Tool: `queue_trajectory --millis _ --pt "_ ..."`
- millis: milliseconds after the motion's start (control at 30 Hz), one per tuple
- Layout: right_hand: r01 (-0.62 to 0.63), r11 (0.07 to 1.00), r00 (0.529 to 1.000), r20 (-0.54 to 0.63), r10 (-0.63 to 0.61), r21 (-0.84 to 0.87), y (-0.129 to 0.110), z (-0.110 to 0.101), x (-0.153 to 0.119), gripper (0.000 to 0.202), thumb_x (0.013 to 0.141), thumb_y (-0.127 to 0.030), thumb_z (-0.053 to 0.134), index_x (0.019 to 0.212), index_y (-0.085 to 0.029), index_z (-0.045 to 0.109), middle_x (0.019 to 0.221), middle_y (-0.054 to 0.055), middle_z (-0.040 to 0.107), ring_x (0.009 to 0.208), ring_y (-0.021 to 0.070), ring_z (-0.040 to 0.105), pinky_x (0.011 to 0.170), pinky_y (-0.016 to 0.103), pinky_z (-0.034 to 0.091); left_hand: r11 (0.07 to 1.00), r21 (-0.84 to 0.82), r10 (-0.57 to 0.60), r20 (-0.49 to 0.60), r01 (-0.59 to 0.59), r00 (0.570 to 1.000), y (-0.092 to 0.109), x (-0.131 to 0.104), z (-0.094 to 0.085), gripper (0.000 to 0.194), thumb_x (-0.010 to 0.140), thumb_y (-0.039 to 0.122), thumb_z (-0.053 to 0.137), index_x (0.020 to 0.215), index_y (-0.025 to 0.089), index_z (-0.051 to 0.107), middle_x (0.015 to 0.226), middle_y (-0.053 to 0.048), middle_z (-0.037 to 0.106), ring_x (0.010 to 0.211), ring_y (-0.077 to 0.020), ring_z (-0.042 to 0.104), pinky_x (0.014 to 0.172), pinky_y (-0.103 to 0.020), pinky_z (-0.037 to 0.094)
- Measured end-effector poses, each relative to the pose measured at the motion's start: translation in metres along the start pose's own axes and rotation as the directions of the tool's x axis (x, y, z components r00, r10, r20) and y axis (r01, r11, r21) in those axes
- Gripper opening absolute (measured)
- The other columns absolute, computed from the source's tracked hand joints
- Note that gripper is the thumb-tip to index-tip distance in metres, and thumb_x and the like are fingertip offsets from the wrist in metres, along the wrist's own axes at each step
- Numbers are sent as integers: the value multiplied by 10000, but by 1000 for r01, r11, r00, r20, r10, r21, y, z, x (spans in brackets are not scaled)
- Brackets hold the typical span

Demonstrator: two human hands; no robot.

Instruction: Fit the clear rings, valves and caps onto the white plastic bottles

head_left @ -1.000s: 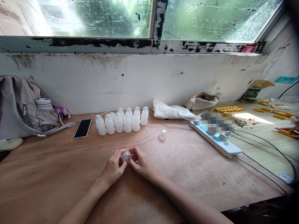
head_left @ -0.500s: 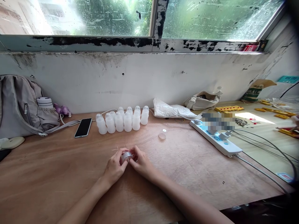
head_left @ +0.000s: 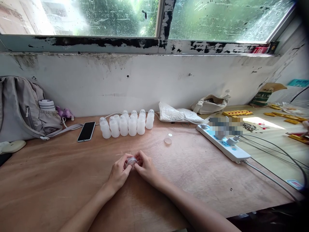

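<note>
Between both hands is a small clear round plastic piece [head_left: 131,160], low over the wooden table [head_left: 72,180] or resting on it; I cannot tell which. My left hand [head_left: 120,169] closes on its left side with thumb and fingers. My right hand [head_left: 144,166] grips the right side the same way. The fingers hide much of the piece. A clear shallow disc [head_left: 167,140] lies beyond my right hand, with a small white round piece [head_left: 170,135] just past it. Several frosted white bottles [head_left: 132,126] stand grouped farther back.
A phone [head_left: 86,131] lies left of the bottles, near a grey backpack [head_left: 21,109]. On the right are a power strip [head_left: 222,143] with cables and a white padded packet [head_left: 177,113]. Yellow pieces [head_left: 238,113] lie on the adjoining pale table, where part of another person's hand shows at the edge.
The camera view has shifted very slightly. Both hands keep the same hold on the clear round piece, which appears tilted a little differently.
</note>
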State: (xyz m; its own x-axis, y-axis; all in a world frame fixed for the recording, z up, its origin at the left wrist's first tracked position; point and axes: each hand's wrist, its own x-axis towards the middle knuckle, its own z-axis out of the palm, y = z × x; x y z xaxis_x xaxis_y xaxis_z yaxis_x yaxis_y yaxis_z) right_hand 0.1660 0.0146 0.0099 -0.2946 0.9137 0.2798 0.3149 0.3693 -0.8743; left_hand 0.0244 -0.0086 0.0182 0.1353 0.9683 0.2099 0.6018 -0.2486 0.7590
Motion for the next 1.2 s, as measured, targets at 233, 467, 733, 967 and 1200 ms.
queue_trajectory --millis 233,467,733,967,1200 --pt "55 997 998 41 -57 46 -1 0 -1 101 745 -162 486 836 -200 465 632 -31 514 543 97 471 502 202 386 1000 2 -29 -35 29 999 -1 2 -1 213 717 179 484 923 218 520 688 37 556 484 -92 465 525 -216 392" --pt "-19 998 1000 23 18 56 -3 -4 2 130 820 -297 464 838 -184 527 719 14 582 569 108 513 539 229 425 993 -114 -29 -12 28 1000 2 3 -4 190 803 320 441 934 198 504 718 7 609 521 -109 528 519 -220 412" --pt "-110 987 993 50 105 114 -3 -3 3 192 797 -353 496 728 -174 510 583 -22 534 524 101 494 500 217 403 985 -153 -72 44 78 996 3 2 -4 199 836 363 388 817 191 486 641 20 564 499 -104 497 501 -212 380" --pt "-92 987 995 50 87 129 -5 -2 3 176 789 -326 498 707 -171 502 592 -23 519 516 92 453 483 210 370 982 -170 -75 35 80 997 1 1 1 175 837 350 388 787 197 456 599 43 526 465 -92 471 481 -200 353" --pt "-52 992 998 42 48 118 -4 -1 3 170 795 -295 493 679 -172 476 574 -37 477 515 84 428 483 203 346 978 -197 -68 36 74 997 2 0 1 173 841 331 375 771 196 458 548 54 502 428 -87 449 456 -193 338"
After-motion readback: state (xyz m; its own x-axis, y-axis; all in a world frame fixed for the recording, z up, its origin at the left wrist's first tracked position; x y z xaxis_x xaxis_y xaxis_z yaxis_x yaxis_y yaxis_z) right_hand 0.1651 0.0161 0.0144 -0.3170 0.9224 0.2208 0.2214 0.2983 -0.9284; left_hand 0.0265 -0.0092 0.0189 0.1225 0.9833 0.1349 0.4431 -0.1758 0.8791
